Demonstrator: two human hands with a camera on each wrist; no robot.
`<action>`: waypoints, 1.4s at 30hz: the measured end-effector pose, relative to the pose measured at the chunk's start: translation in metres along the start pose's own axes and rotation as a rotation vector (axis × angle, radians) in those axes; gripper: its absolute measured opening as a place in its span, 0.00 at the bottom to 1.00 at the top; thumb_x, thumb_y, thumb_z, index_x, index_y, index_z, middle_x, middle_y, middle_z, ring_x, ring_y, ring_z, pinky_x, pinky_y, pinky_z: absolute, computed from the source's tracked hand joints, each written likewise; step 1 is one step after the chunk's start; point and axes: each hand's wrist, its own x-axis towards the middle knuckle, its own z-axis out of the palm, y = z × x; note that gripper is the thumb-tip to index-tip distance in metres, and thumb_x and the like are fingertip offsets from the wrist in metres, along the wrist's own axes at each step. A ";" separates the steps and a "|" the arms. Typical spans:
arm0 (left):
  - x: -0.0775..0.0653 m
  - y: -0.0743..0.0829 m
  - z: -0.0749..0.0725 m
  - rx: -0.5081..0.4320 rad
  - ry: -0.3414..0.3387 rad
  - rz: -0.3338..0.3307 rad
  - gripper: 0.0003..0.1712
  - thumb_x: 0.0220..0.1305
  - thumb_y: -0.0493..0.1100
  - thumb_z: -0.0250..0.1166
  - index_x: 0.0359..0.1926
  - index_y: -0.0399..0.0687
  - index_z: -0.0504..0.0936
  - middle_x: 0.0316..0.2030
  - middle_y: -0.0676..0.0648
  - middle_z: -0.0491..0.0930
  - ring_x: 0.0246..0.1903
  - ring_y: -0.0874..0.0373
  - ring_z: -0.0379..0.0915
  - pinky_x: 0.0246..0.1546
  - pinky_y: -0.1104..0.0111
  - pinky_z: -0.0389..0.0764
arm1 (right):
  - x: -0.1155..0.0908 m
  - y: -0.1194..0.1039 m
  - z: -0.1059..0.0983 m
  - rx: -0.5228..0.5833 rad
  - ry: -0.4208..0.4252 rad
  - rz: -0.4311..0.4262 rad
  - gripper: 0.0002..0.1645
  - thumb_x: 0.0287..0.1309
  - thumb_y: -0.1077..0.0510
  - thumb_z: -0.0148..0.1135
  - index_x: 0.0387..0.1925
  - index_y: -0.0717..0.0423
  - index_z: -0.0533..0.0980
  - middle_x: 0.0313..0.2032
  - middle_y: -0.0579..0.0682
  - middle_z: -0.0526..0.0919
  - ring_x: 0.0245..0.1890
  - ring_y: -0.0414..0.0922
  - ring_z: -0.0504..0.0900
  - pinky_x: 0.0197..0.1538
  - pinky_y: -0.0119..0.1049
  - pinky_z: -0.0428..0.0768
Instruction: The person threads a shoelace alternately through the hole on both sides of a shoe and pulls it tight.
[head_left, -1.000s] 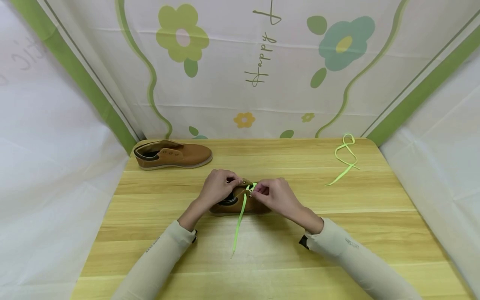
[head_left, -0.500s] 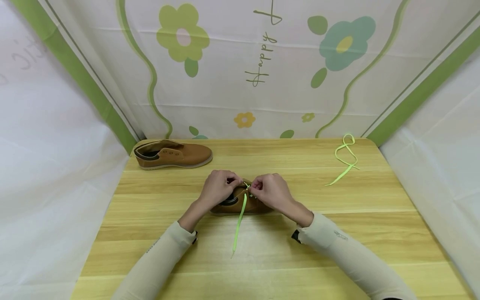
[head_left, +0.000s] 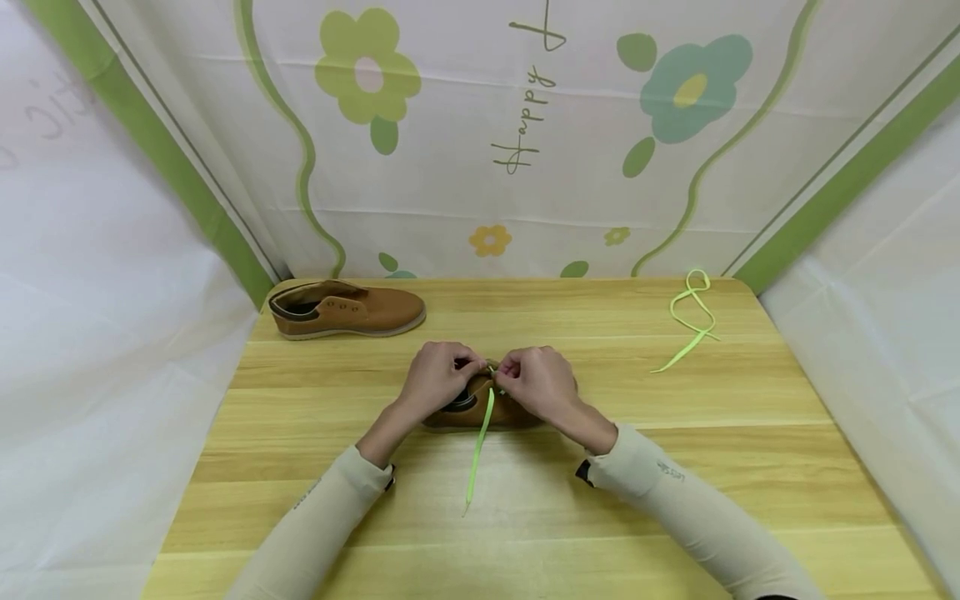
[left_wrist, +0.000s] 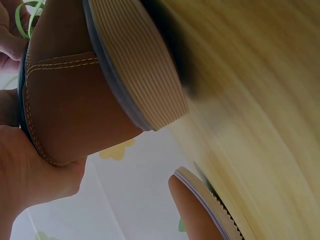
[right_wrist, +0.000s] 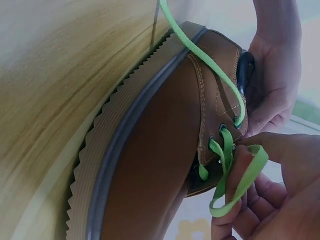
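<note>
A brown leather shoe (head_left: 450, 422) lies at the middle of the table with its toe to the right. My left hand (head_left: 437, 375) grips it at the opening, fingertips at the far eyelet flap. Through the near flap's eyelets runs a bright green shoelace (right_wrist: 212, 65); one long end hangs down toward me over the side. My right hand (right_wrist: 295, 185) pinches the lace beside the eyelets, and a loop of it stands out over the fingers. In the left wrist view the heel and ribbed sole (left_wrist: 137, 60) fill the upper part.
Another brown shoe (head_left: 390, 310), without a lace, stands at the table's back left. A second green shoelace (head_left: 693, 310) lies loosely curled at the back right. A white curtain (head_left: 442, 183) with printed flowers hangs behind the wooden table (head_left: 600, 525).
My right hand has moved slightly left, closer to the left hand and the shoe's opening. The left hand keeps its grip, and the hanging lace end stays where it was.
</note>
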 end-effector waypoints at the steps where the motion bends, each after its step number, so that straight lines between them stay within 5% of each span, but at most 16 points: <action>1: 0.000 0.000 0.000 0.002 0.003 0.006 0.07 0.70 0.42 0.73 0.34 0.51 0.94 0.35 0.52 0.91 0.25 0.62 0.76 0.28 0.68 0.73 | 0.000 0.001 0.001 -0.006 0.013 -0.011 0.08 0.59 0.60 0.74 0.25 0.50 0.87 0.20 0.40 0.85 0.16 0.33 0.76 0.17 0.29 0.72; 11: -0.004 -0.006 0.001 0.022 0.025 0.123 0.03 0.67 0.39 0.75 0.39 0.47 0.95 0.36 0.50 0.91 0.38 0.56 0.88 0.42 0.60 0.86 | 0.003 0.008 0.006 -0.072 0.139 -0.140 0.11 0.56 0.56 0.82 0.32 0.51 0.83 0.26 0.44 0.82 0.20 0.37 0.75 0.22 0.32 0.73; 19: -0.005 -0.005 -0.001 0.041 0.034 0.133 0.03 0.65 0.38 0.76 0.39 0.45 0.95 0.36 0.49 0.92 0.36 0.55 0.90 0.40 0.62 0.87 | 0.012 0.011 0.001 0.005 -0.041 -0.205 0.05 0.66 0.59 0.74 0.40 0.56 0.90 0.36 0.48 0.87 0.33 0.42 0.81 0.34 0.36 0.79; 27: -0.003 -0.005 0.001 0.027 0.030 0.100 0.03 0.66 0.39 0.76 0.37 0.45 0.95 0.35 0.49 0.92 0.35 0.56 0.89 0.38 0.62 0.87 | 0.018 0.014 -0.004 0.277 -0.196 -0.084 0.05 0.68 0.60 0.72 0.41 0.55 0.90 0.39 0.49 0.89 0.39 0.42 0.85 0.39 0.34 0.84; 42: -0.004 -0.006 0.000 0.036 0.016 0.106 0.02 0.65 0.39 0.77 0.37 0.45 0.95 0.35 0.49 0.92 0.35 0.56 0.88 0.38 0.62 0.86 | 0.025 0.013 -0.002 0.500 -0.167 0.139 0.05 0.64 0.58 0.74 0.35 0.54 0.92 0.38 0.47 0.92 0.41 0.44 0.88 0.47 0.40 0.86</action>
